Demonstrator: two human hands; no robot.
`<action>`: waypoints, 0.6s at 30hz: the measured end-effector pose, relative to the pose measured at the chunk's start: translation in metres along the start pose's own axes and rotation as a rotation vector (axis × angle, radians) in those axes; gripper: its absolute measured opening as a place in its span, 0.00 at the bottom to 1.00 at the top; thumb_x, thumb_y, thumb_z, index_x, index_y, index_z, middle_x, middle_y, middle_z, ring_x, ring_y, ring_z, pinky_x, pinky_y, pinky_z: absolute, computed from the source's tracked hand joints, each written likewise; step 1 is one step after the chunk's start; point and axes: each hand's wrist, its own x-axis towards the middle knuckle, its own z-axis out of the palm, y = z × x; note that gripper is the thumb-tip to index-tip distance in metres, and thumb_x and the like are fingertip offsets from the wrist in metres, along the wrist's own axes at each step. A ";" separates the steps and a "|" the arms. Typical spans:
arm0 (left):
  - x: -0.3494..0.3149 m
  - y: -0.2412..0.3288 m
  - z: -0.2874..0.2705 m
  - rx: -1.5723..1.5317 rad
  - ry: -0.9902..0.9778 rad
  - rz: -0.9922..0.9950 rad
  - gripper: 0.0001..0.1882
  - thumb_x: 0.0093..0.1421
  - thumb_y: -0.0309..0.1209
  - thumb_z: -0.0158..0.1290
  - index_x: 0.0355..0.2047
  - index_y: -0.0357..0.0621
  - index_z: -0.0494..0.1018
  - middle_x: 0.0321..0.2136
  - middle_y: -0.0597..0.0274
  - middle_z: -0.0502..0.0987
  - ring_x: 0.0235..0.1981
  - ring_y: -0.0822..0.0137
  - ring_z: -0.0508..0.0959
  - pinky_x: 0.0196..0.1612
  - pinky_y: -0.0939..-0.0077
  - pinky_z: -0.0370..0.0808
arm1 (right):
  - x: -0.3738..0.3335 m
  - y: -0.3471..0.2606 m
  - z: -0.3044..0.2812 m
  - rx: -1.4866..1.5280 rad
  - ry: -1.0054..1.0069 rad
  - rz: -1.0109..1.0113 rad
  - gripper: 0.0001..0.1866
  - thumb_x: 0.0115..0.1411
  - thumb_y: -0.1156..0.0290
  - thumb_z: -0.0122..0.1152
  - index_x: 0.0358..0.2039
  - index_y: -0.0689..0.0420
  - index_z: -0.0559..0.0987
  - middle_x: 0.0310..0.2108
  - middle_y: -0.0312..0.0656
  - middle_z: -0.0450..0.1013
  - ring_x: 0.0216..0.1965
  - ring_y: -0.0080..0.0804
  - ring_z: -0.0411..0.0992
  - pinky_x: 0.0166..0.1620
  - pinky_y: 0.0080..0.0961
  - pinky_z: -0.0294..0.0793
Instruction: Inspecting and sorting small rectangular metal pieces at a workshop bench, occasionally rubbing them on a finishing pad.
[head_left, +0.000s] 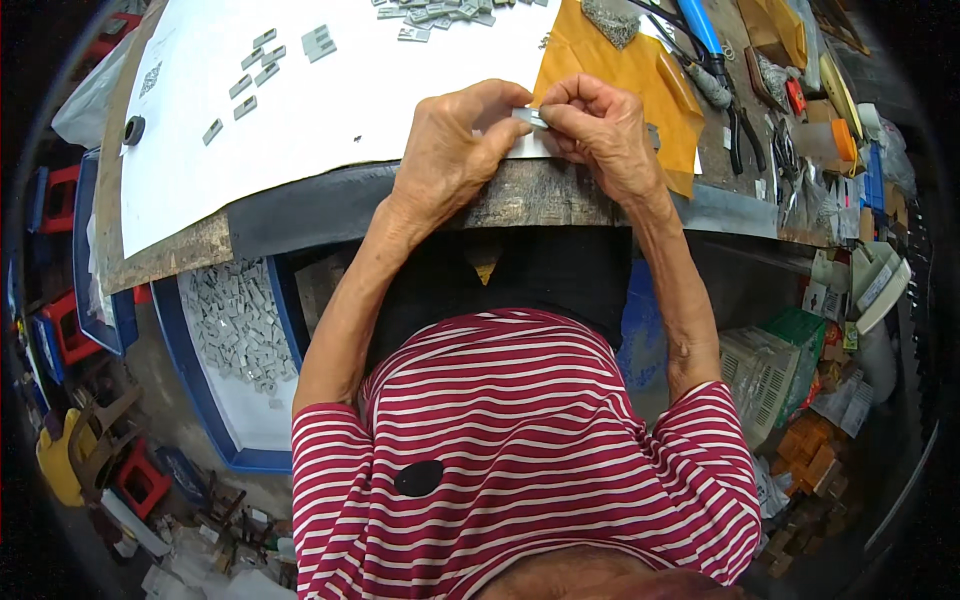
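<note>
Between my two hands, over the near edge of the table, is a small grey rectangular piece [529, 117]. My left hand [447, 150] has its thumb and forefinger at the piece's left end. The fingers of my right hand [610, 130] pinch its right end and partly hide it. Several similar grey pieces [244, 107] lie spread on the white sheet [330, 110] to the left. Farther off, a heap of grey pieces [440, 12] sits at the sheet's far side. Under my right hand lies a yellow-orange cloth or paper [570, 60], with a pile of tiny metal parts [612, 22] on it.
Blue-handled pliers [702, 30] and black-handled pliers [745, 135] lie at the right. A black ring [134, 130] rests near the sheet's left edge. Below the table, a blue tray [235, 458] holds many grey pieces. Red stools [142, 478] stand on the left.
</note>
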 end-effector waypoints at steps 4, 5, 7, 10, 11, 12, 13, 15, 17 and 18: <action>-0.001 -0.002 -0.010 0.186 -0.020 0.059 0.11 0.51 0.24 0.54 0.37 0.36 0.73 0.27 0.58 0.77 0.29 0.72 0.77 0.32 0.79 0.74 | 0.006 0.002 0.006 0.001 -0.026 0.029 0.04 0.51 0.76 0.56 0.26 0.63 0.73 0.16 0.32 0.67 0.15 0.15 0.62 0.17 0.10 0.57; -0.001 -0.004 -0.010 0.190 -0.025 0.083 0.11 0.51 0.24 0.54 0.36 0.35 0.73 0.27 0.55 0.77 0.28 0.70 0.77 0.31 0.78 0.73 | 0.008 0.003 0.007 -0.014 -0.020 0.046 0.04 0.51 0.76 0.56 0.26 0.63 0.73 0.15 0.32 0.66 0.15 0.15 0.61 0.17 0.10 0.57; 0.001 -0.004 -0.009 0.296 -0.014 0.194 0.09 0.51 0.22 0.53 0.34 0.34 0.72 0.27 0.51 0.76 0.27 0.64 0.77 0.31 0.76 0.74 | 0.008 0.003 0.006 -0.041 -0.007 0.071 0.04 0.51 0.75 0.55 0.26 0.63 0.73 0.16 0.33 0.66 0.15 0.15 0.61 0.17 0.10 0.56; 0.000 -0.002 -0.015 0.349 -0.020 0.236 0.09 0.52 0.22 0.51 0.34 0.34 0.71 0.27 0.51 0.75 0.27 0.62 0.76 0.30 0.74 0.73 | 0.010 0.003 0.009 -0.043 -0.033 0.071 0.05 0.52 0.75 0.55 0.28 0.64 0.74 0.16 0.34 0.67 0.16 0.15 0.62 0.18 0.10 0.59; 0.000 -0.003 -0.018 0.368 -0.024 0.238 0.09 0.52 0.23 0.51 0.34 0.34 0.71 0.27 0.52 0.74 0.27 0.62 0.76 0.31 0.74 0.73 | 0.010 0.003 0.011 0.007 -0.045 0.071 0.06 0.53 0.74 0.55 0.28 0.64 0.74 0.17 0.34 0.68 0.16 0.15 0.63 0.19 0.10 0.60; 0.000 -0.003 -0.023 0.379 -0.017 0.237 0.09 0.52 0.23 0.51 0.34 0.34 0.71 0.27 0.52 0.74 0.27 0.62 0.76 0.31 0.74 0.73 | 0.012 0.004 0.012 0.057 -0.056 0.071 0.06 0.53 0.74 0.55 0.29 0.64 0.74 0.17 0.34 0.68 0.16 0.16 0.63 0.20 0.10 0.62; -0.001 -0.004 -0.027 0.406 -0.004 0.229 0.09 0.52 0.23 0.51 0.34 0.34 0.71 0.27 0.52 0.75 0.27 0.63 0.76 0.30 0.74 0.73 | 0.014 0.006 0.012 0.047 -0.062 0.059 0.07 0.55 0.72 0.55 0.30 0.64 0.74 0.19 0.35 0.69 0.17 0.16 0.64 0.21 0.10 0.64; -0.003 -0.009 -0.036 0.461 0.014 0.192 0.09 0.52 0.25 0.52 0.34 0.35 0.72 0.27 0.54 0.75 0.26 0.65 0.76 0.30 0.74 0.74 | 0.013 0.008 0.013 0.065 -0.055 0.036 0.08 0.55 0.71 0.55 0.30 0.64 0.74 0.19 0.35 0.69 0.17 0.16 0.64 0.21 0.10 0.63; -0.003 -0.011 -0.051 0.516 0.048 0.135 0.09 0.53 0.26 0.52 0.35 0.35 0.72 0.27 0.56 0.76 0.26 0.67 0.76 0.28 0.76 0.74 | 0.012 0.008 0.013 0.081 -0.043 0.013 0.08 0.56 0.71 0.54 0.30 0.64 0.74 0.20 0.35 0.69 0.18 0.16 0.64 0.21 0.10 0.63; -0.002 -0.018 -0.059 0.545 0.089 0.137 0.08 0.53 0.26 0.52 0.34 0.37 0.72 0.27 0.56 0.76 0.25 0.69 0.75 0.27 0.78 0.74 | 0.010 0.008 0.012 0.076 -0.031 0.002 0.09 0.56 0.71 0.54 0.30 0.64 0.74 0.20 0.35 0.69 0.18 0.16 0.64 0.21 0.10 0.63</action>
